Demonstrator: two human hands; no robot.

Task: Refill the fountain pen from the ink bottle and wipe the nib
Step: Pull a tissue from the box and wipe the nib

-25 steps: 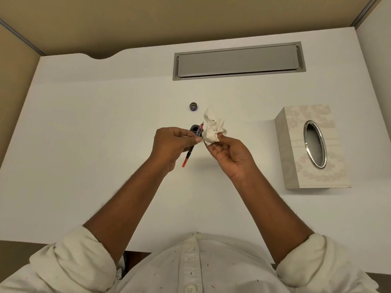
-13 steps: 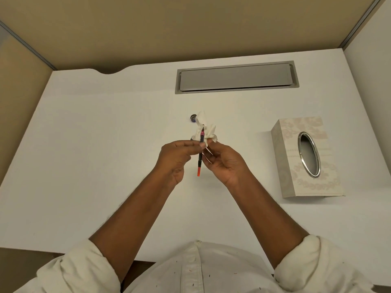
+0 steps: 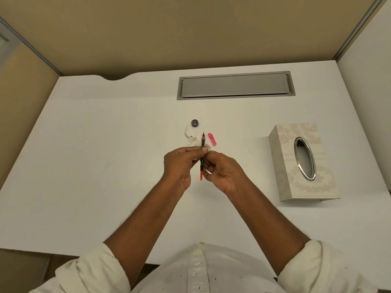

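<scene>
The fountain pen (image 3: pixel 202 157) stands nearly upright between both hands, with its dark nib pointing away from me and its orange-red end toward me. My left hand (image 3: pixel 179 166) pinches the barrel between thumb and forefinger. The fingers of my right hand (image 3: pixel 224 172) rest on the lower barrel. A crumpled white tissue (image 3: pixel 191 138) is bunched just behind the nib, above my fingertips; which hand holds it I cannot tell. The nib is bare. A pink pen cap (image 3: pixel 212 139) lies on the desk to the right of the nib. The ink bottle is hidden behind the tissue and hands.
A small round bottle lid (image 3: pixel 195 123) sits on the white desk (image 3: pixel 105 166) beyond the tissue. A patterned tissue box (image 3: pixel 283 166) with an oval metal opening stands at the right. A grey cable flap (image 3: pixel 236 85) is set into the desk's far side. Partition walls enclose it.
The tissue has come off the nib, which now shows bare. The pen has turned more upright and both hands have closed in on its barrel. The pink cap has come into sight.
</scene>
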